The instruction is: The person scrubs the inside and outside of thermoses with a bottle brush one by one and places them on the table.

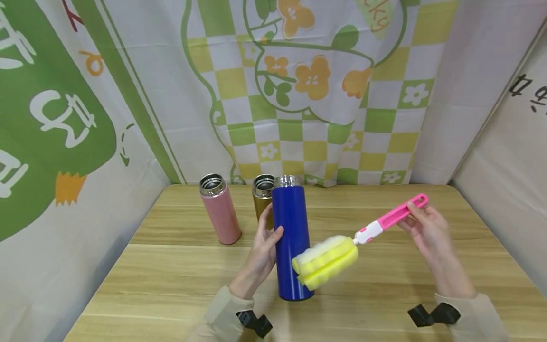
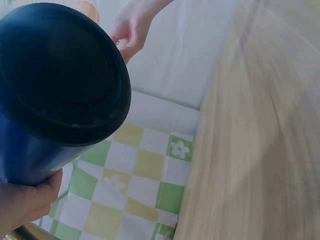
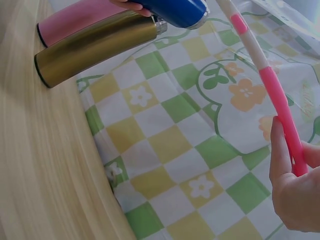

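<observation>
My left hand grips a tall blue thermos bottle around its side, its steel mouth uncapped at the top. In the left wrist view the bottle's dark base faces the camera, held off the table. My right hand pinches the pink handle end of a bottle brush. The brush slants down to the left, and its yellow and white sponge head overlaps the lower part of the blue bottle in the head view. The right wrist view shows the brush handle between thumb and fingers.
A pink thermos bottle stands uncapped at the left on the wooden table. Behind the blue bottle a gold thermos bottle stands, partly hidden. A patterned curtain hangs along the table's back edge, with cloth walls at both sides.
</observation>
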`<state>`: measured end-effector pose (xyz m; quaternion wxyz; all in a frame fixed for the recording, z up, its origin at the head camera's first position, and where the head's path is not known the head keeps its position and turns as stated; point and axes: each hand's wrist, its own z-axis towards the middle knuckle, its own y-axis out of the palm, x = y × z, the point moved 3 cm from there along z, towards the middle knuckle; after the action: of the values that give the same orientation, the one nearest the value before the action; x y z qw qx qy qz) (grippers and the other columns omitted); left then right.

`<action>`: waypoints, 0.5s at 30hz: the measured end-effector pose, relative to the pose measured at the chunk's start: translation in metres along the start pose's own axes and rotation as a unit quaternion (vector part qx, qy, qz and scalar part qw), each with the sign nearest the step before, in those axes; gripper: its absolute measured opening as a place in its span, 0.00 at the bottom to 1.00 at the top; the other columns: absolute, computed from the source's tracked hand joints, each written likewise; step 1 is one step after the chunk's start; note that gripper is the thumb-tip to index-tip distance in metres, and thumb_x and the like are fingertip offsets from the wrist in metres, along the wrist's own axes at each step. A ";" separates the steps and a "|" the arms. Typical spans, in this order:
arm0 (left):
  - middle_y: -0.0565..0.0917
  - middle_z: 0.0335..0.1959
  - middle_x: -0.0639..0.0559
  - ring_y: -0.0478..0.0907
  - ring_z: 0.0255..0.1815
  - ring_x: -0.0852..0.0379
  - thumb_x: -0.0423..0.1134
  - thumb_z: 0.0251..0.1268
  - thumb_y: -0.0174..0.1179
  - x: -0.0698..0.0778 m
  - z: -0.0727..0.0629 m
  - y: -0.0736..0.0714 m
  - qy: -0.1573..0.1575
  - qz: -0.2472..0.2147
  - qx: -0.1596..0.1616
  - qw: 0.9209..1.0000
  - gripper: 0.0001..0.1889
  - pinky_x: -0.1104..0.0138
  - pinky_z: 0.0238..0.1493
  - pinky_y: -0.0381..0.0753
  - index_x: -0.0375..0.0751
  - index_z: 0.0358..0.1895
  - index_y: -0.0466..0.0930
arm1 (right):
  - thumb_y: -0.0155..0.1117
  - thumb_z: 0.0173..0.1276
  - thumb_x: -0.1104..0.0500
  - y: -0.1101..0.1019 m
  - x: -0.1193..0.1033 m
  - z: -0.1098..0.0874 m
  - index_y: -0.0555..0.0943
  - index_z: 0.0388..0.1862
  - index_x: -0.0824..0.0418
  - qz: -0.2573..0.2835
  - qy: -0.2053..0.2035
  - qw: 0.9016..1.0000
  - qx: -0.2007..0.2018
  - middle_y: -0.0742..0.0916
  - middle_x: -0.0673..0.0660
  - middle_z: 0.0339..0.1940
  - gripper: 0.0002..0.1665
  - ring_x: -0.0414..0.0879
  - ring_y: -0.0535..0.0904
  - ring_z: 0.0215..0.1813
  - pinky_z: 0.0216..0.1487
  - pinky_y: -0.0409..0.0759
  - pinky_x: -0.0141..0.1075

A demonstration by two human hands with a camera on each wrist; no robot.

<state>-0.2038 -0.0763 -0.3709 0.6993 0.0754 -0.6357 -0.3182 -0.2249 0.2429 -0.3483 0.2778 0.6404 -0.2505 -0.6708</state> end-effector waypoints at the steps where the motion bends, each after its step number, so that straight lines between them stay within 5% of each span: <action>1: 0.62 0.59 0.36 0.71 0.52 0.51 0.37 0.64 0.49 0.001 0.000 0.000 0.002 -0.001 0.000 1.000 0.34 0.56 0.53 0.69 0.54 0.67 0.39 | 0.52 0.62 0.70 0.000 0.001 -0.001 0.74 0.36 0.64 -0.009 0.005 1.000 -0.004 0.81 0.57 0.31 0.05 0.46 0.79 0.33 0.40 0.78 0.33; 7: 0.66 0.56 0.40 0.72 0.50 0.52 0.36 0.63 0.51 0.002 0.002 0.001 0.010 -0.007 0.000 1.000 0.34 0.57 0.51 0.70 0.54 0.67 0.40 | 0.50 0.63 0.70 0.000 0.007 -0.004 0.74 0.40 0.63 -0.057 0.020 0.997 -0.040 0.82 0.58 0.32 0.08 0.46 0.80 0.34 0.39 0.78 0.32; 15: 0.68 0.55 0.42 0.72 0.50 0.52 0.35 0.63 0.51 0.001 0.001 0.002 0.013 0.016 -0.010 1.000 0.35 0.58 0.51 0.70 0.55 0.66 0.41 | 0.45 0.64 0.73 0.004 0.010 -0.003 0.73 0.42 0.65 -0.055 0.008 0.993 -0.101 0.82 0.60 0.32 0.12 0.49 0.81 0.35 0.39 0.78 0.35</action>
<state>-0.2039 -0.0750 -0.3690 0.7129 0.0623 -0.6248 -0.3122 -0.2218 0.2331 -0.3528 0.3058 0.6274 -0.1435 -0.7016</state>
